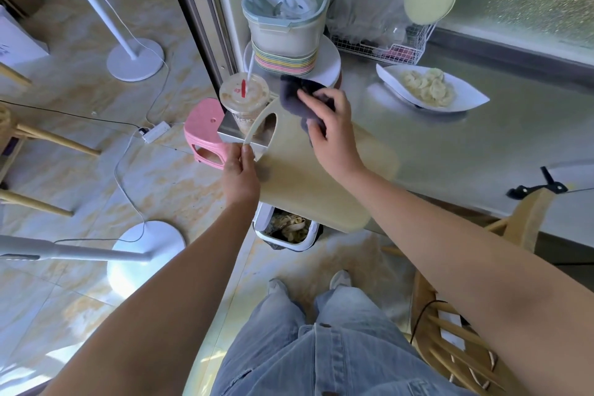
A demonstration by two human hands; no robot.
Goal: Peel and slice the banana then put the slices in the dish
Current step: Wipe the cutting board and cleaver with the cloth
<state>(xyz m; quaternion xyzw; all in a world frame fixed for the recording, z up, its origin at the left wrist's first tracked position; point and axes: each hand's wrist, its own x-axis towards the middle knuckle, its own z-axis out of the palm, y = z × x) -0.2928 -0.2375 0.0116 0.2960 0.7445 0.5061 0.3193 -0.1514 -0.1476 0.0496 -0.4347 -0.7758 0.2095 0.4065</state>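
Rightward, apart, lie banana slices [426,87]; left hand [239,175] pinches board [308,177], right hand [334,128] grips cloth [291,92]

2 hands: left hand [241,167] and right hand [328,119], both just off centre toward 12 o'clock. 1 cutting board [308,177], centre. 1 cloth [294,92], dark. 1 dish [466,96] at 2 o'clock; banana slices [424,87] heaped in it, too overlapped to count. 1 cup [244,96] with 1 straw, at 12 o'clock. 1 stool [202,128], pink. 1 bin [299,247]. 2 white bases: stand base [135,58] at 10 o'clock, second stand base [144,251] at 8 o'clock. 2 shoes: shoe [278,286], other shoe [340,278], at 6 o'clock. 1 knife [530,191] at 3 o'clock. 1 wire rack [398,48] at 1 o'clock. 1 power strip [156,131] at 9 o'clock.
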